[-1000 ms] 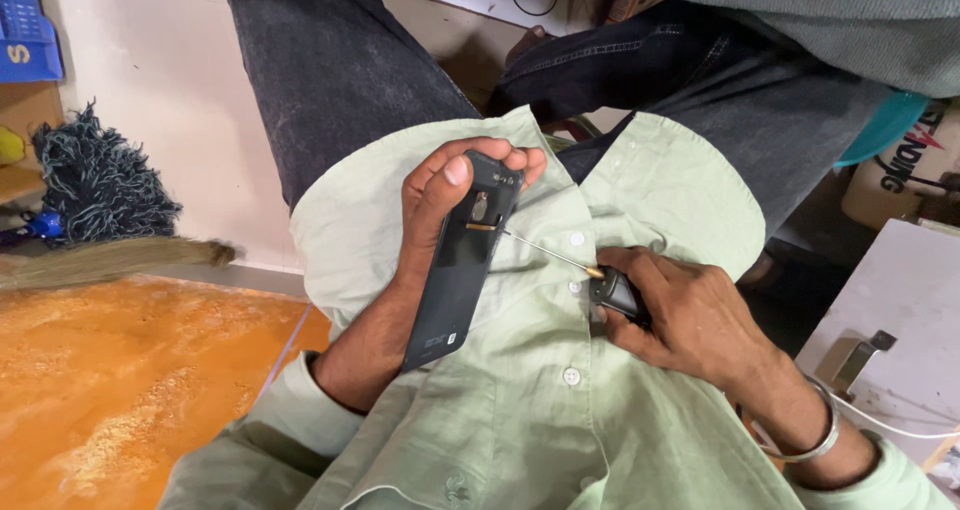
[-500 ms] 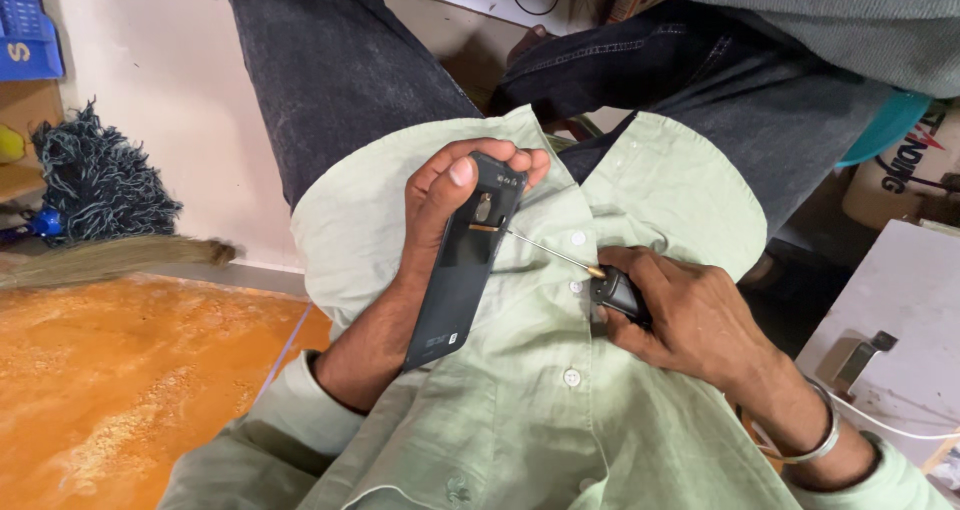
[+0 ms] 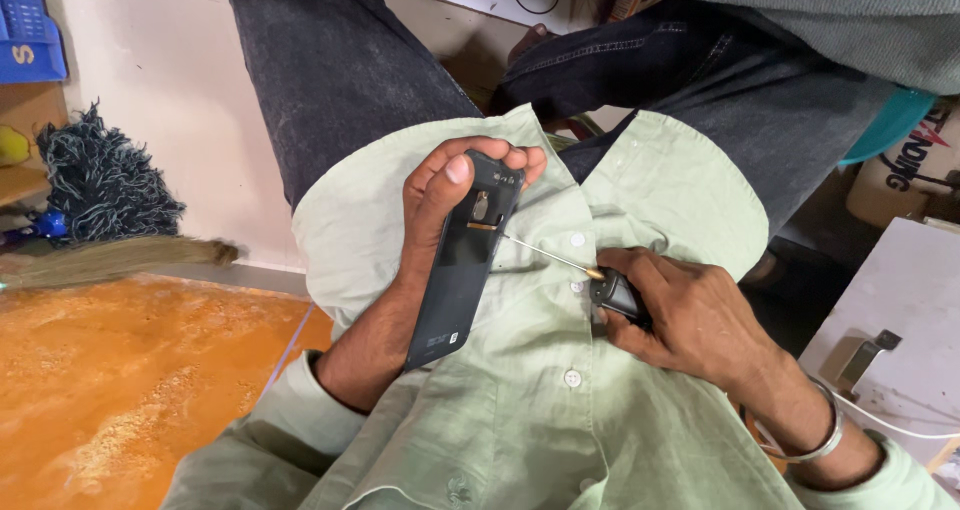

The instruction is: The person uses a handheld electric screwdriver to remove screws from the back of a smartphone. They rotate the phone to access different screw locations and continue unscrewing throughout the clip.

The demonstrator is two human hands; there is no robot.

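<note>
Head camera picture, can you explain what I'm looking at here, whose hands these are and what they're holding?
The camera sits on a person's head and looks down at their own lap and pale green shirt. The left hand holds a dark phone, back side up, thumb pressed near its top. The right hand grips a small screwdriver, whose thin shaft points at the phone's upper part. Another person in dark jeans stands close in front. An orange floor and a broom lie to the left.

Both hands' fingers (image 3: 452, 175) curled, gripping
</note>
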